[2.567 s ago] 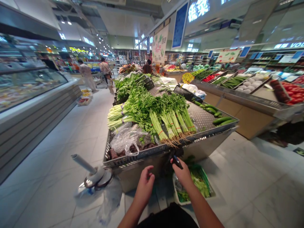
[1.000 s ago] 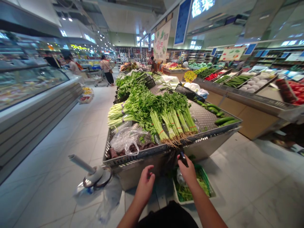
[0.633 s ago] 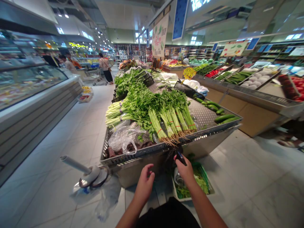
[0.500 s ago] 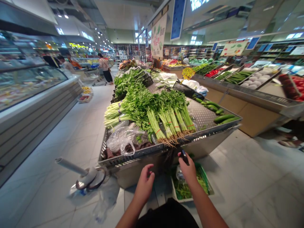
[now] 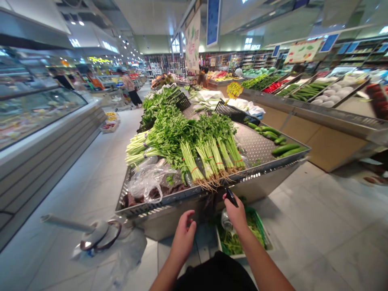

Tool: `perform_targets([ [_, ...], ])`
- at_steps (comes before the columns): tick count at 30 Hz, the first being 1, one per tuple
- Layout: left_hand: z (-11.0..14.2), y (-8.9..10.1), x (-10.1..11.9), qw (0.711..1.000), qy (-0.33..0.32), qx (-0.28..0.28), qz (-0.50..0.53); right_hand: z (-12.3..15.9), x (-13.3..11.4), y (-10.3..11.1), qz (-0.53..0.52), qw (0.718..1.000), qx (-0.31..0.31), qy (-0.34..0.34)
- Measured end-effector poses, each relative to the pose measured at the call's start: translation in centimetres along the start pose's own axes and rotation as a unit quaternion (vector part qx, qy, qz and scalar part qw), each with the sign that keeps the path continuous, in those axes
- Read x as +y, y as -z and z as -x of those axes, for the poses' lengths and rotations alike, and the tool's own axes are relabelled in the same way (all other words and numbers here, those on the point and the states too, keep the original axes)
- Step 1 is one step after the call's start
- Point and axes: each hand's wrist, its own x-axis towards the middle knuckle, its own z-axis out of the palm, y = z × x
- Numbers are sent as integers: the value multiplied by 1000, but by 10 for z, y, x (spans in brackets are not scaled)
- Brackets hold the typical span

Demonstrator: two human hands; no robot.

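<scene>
In my right hand [image 5: 235, 212] is a spray bottle [image 5: 226, 221], its black head in my grip and its clear body hanging below my fingers. My left hand [image 5: 184, 232] is held in front of the stand with nothing in it, fingers loosely curled and apart from the thumb. Ahead of both hands, bundles of leafy celery [image 5: 209, 161] lie on the display stand [image 5: 257, 171], tied with red bands, roots toward me. A crumpled clear plastic bag [image 5: 148, 182] rests on the stand's near left corner.
Below my right hand, a green-lined crate [image 5: 262, 230] of leafy greens sits on the floor. A roll of plastic bags [image 5: 97, 234] with a pole stands left. Cucumbers [image 5: 287, 149] lie at the stand's right. A person [image 5: 130, 87] is in the left aisle beside a glass counter [image 5: 45, 109].
My view has shifted slightly, so the stand and bag roll appear farther left. Both hands keep almost the same pose, the right still gripping the spray bottle.
</scene>
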Motion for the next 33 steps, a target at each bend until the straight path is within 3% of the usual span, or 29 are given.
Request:
perform_targets([
  [8,-1,-38,12,1000,7,11,-6,8,2,-10,-45,992,-117,11],
  [17,3,-70,5,996,10,83,-3,-36,28,45,-47,997,-65,-15],
  [24,8,-98,9,994,0,111,2,-14,33,38,-59,982,-180,10],
  [33,14,-111,14,992,2,127,-7,-58,44,76,-87,993,-75,-9],
])
